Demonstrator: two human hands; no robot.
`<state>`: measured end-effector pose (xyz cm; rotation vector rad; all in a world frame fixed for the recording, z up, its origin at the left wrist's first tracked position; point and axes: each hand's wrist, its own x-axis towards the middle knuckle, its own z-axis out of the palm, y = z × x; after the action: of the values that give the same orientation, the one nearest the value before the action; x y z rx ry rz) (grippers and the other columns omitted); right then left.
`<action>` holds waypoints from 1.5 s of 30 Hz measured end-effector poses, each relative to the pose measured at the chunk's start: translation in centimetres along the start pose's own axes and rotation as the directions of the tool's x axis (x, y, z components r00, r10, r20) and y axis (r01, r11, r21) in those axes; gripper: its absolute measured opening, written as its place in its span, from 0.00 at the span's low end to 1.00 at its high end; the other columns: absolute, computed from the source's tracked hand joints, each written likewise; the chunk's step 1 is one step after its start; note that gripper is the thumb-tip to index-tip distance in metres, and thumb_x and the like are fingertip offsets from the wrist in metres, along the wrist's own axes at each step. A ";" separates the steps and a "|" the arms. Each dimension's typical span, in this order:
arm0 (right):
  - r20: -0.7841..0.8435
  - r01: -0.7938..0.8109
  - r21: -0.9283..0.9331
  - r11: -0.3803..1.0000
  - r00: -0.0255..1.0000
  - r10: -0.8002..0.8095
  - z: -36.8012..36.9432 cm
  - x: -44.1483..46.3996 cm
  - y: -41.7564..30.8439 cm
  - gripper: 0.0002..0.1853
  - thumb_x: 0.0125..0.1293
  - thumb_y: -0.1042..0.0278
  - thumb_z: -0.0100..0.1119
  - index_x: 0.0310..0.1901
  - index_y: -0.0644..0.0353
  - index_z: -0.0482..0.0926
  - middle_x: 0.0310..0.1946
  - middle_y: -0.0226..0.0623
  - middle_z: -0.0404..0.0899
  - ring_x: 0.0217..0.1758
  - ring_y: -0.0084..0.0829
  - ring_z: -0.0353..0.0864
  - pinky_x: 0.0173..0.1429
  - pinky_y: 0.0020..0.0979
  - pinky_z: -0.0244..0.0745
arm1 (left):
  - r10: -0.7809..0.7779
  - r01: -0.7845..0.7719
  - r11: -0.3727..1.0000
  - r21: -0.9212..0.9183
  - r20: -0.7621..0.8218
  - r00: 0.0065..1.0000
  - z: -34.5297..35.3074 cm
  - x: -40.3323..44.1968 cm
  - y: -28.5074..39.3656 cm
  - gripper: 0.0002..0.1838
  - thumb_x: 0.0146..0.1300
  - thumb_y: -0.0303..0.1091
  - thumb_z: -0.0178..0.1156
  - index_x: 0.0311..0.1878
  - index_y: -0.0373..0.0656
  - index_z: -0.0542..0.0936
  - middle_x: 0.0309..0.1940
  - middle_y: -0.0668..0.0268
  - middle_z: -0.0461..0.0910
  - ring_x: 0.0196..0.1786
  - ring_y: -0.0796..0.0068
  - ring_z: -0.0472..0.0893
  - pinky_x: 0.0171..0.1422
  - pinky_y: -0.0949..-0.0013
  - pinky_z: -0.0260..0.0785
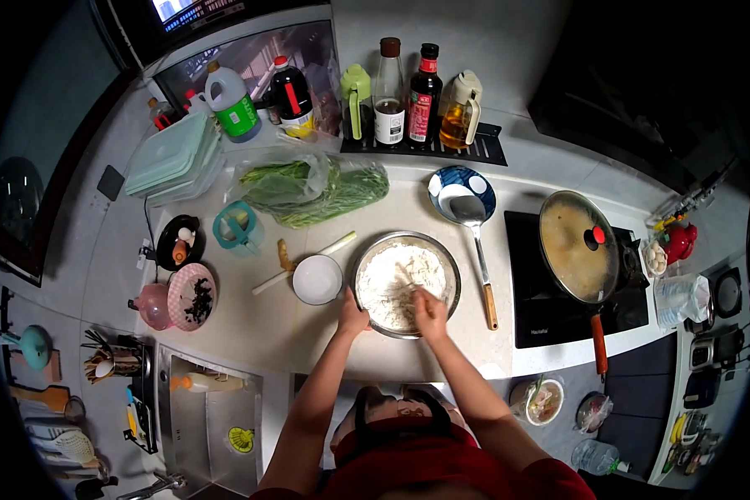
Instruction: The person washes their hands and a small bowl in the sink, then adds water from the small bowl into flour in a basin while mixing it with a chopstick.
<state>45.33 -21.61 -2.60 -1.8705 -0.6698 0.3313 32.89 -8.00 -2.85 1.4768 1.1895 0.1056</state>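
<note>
A metal bowl [455, 265] holding white, lumpy flour [392, 279] stands on the counter in front of me. My left hand [354, 317] grips the bowl's lower left rim. Over the bowl's right part, my right hand [429, 315] is closed around a thin, pale utensil that looks like chopsticks, its tip reaching into the flour; the fingers hide most of it. Close to the left of the metal bowl is a small white bowl [317, 280]. Beside it lie a pale green stalk [339, 243] and a piece of ginger [285, 255].
Bagged green vegetables [308, 187] lie behind. A spatula [482, 258] rests in a blue-patterned bowl [446, 179] at right. Beyond is a lidded pan [571, 242] on the cooktop [533, 321]. Several bottles [389, 100] line the wall. The sink [212, 417] is front left.
</note>
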 end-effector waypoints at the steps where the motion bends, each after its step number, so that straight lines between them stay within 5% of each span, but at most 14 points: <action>1: 0.027 0.054 0.025 0.998 0.998 -0.055 1.2 -0.3 -1.2 0.13 0.64 0.70 0.51 0.45 0.68 0.77 0.28 0.38 0.81 0.25 0.21 0.75 0.31 0.24 0.70 | 0.012 -0.012 1.000 0.013 -0.005 1.000 -0.2 -0.1 0.2 0.44 0.51 0.16 0.49 0.69 0.42 0.38 0.60 0.46 0.62 0.43 0.52 0.79 0.28 0.64 0.80; 7: 0.258 0.225 0.063 0.972 0.937 -0.234 -2.8 -2.8 -3.5 0.10 0.62 0.71 0.54 0.42 0.68 0.78 0.25 0.43 0.80 0.26 0.26 0.78 0.32 0.24 0.72 | -0.003 0.004 1.000 0.031 -0.047 0.999 0.3 0.5 -0.4 0.44 0.52 0.16 0.49 0.69 0.42 0.38 0.59 0.46 0.63 0.43 0.52 0.79 0.27 0.65 0.80; 9: 0.276 0.126 -0.014 0.992 0.954 -0.117 -4.1 -1.8 -1.8 0.09 0.62 0.73 0.54 0.41 0.67 0.79 0.27 0.45 0.80 0.28 0.27 0.79 0.33 0.25 0.72 | 0.022 -0.020 0.999 0.042 -0.036 0.999 0.2 0.6 -0.7 0.44 0.52 0.17 0.49 0.69 0.42 0.38 0.57 0.46 0.65 0.41 0.52 0.80 0.27 0.65 0.80; 12: 0.093 0.223 -0.058 0.973 0.972 -0.217 -4.4 0.1 0.6 0.08 0.63 0.75 0.52 0.39 0.69 0.79 0.29 0.43 0.80 0.29 0.26 0.78 0.34 0.23 0.71 | 0.008 -0.008 0.999 0.051 -0.004 1.000 -0.1 0.3 0.1 0.44 0.51 0.17 0.49 0.69 0.42 0.38 0.55 0.45 0.67 0.39 0.52 0.80 0.27 0.65 0.80; 15: 0.063 0.000 0.033 0.999 0.998 -0.003 -7.3 0.6 0.4 0.11 0.65 0.72 0.52 0.42 0.71 0.77 0.28 0.37 0.80 0.30 0.20 0.77 0.34 0.21 0.72 | 0.019 -0.018 0.998 0.061 -0.012 1.000 -0.2 0.3 -0.2 0.44 0.51 0.16 0.49 0.69 0.42 0.38 0.55 0.45 0.68 0.38 0.52 0.81 0.27 0.65 0.80; 19: -0.062 0.144 -0.135 0.980 0.986 -0.153 -9.3 1.5 -0.4 0.08 0.61 0.74 0.54 0.37 0.69 0.79 0.28 0.48 0.79 0.28 0.37 0.81 0.33 0.29 0.74 | 0.031 -0.030 0.998 0.047 -0.021 0.999 0.1 1.0 -0.9 0.44 0.50 0.16 0.48 0.69 0.41 0.38 0.55 0.45 0.68 0.38 0.52 0.81 0.27 0.64 0.80; 21: -0.007 0.290 -0.215 0.933 0.954 -0.299 -7.1 1.7 2.6 0.09 0.62 0.75 0.53 0.41 0.68 0.79 0.28 0.41 0.80 0.28 0.24 0.78 0.31 0.23 0.71 | 0.020 -0.019 0.999 0.043 -0.008 1.000 -0.1 0.7 -0.6 0.44 0.50 0.16 0.48 0.69 0.41 0.39 0.55 0.45 0.68 0.39 0.52 0.81 0.27 0.64 0.80; 28: 0.303 0.202 -0.029 0.979 0.935 -0.183 -3.3 -0.3 -2.6 0.09 0.61 0.74 0.54 0.40 0.67 0.79 0.34 0.46 0.81 0.33 0.33 0.81 0.38 0.28 0.74 | 0.049 -0.049 0.999 0.024 -0.009 0.999 -0.1 0.6 -0.5 0.43 0.51 0.16 0.48 0.69 0.42 0.39 0.55 0.47 0.68 0.41 0.53 0.80 0.27 0.64 0.80; 31: 0.226 0.387 0.027 0.922 0.896 -0.383 -2.7 -2.3 -3.3 0.09 0.61 0.74 0.55 0.40 0.68 0.79 0.30 0.46 0.81 0.29 0.32 0.80 0.34 0.26 0.74 | 0.040 -0.040 0.999 0.007 -0.001 0.999 -0.2 0.5 -0.4 0.43 0.51 0.16 0.48 0.69 0.42 0.39 0.55 0.47 0.68 0.41 0.53 0.80 0.27 0.65 0.80; 36: 0.273 0.065 -0.011 0.998 0.960 -0.060 -6.8 -0.9 -2.6 0.09 0.62 0.75 0.53 0.40 0.69 0.79 0.26 0.38 0.81 0.28 0.21 0.77 0.31 0.22 0.71 | 0.015 -0.016 0.999 0.031 0.026 1.000 -0.4 0.4 0.0 0.43 0.51 0.16 0.48 0.69 0.41 0.39 0.56 0.47 0.67 0.40 0.54 0.80 0.26 0.66 0.80; 41: -0.067 0.012 -0.005 1.000 0.998 -0.012 -9.4 0.2 -0.6 0.10 0.64 0.73 0.50 0.39 0.71 0.78 0.26 0.39 0.81 0.28 0.24 0.80 0.32 0.24 0.74 | 0.036 -0.036 0.999 0.026 -0.001 0.999 -0.1 1.0 -0.7 0.43 0.51 0.16 0.49 0.69 0.44 0.40 0.56 0.48 0.67 0.40 0.54 0.80 0.26 0.65 0.80; 42: -0.061 -0.004 -0.059 0.998 0.998 0.001 -9.1 0.3 -0.6 0.09 0.63 0.73 0.51 0.39 0.70 0.79 0.25 0.42 0.81 0.27 0.24 0.80 0.31 0.25 0.74 | 0.024 -0.024 1.000 0.001 -0.008 1.000 0.0 1.3 -1.0 0.43 0.51 0.16 0.50 0.69 0.48 0.42 0.57 0.50 0.66 0.41 0.53 0.80 0.26 0.64 0.80; 43: -0.052 0.143 -0.288 0.947 0.985 -0.164 -8.6 0.1 -1.2 0.08 0.61 0.74 0.53 0.38 0.68 0.79 0.22 0.45 0.79 0.24 0.23 0.79 0.28 0.26 0.73 | 0.013 -0.014 1.000 -0.024 -0.016 1.000 0.1 1.5 -1.3 0.44 0.50 0.16 0.50 0.69 0.51 0.44 0.58 0.52 0.65 0.42 0.52 0.79 0.25 0.62 0.80; 45: 0.001 0.168 -0.254 0.952 0.985 -0.173 -6.1 -0.5 -1.0 0.08 0.60 0.74 0.54 0.37 0.68 0.80 0.21 0.47 0.78 0.22 0.26 0.79 0.27 0.27 0.72 | -0.003 0.003 1.000 -0.019 -0.011 1.000 0.1 1.7 -1.5 0.44 0.50 0.15 0.50 0.69 0.52 0.44 0.58 0.51 0.65 0.43 0.52 0.79 0.25 0.61 0.80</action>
<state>47.81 -26.27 0.65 -2.0370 -0.8870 0.1166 32.84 -7.19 -4.94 1.4592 1.1966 0.1235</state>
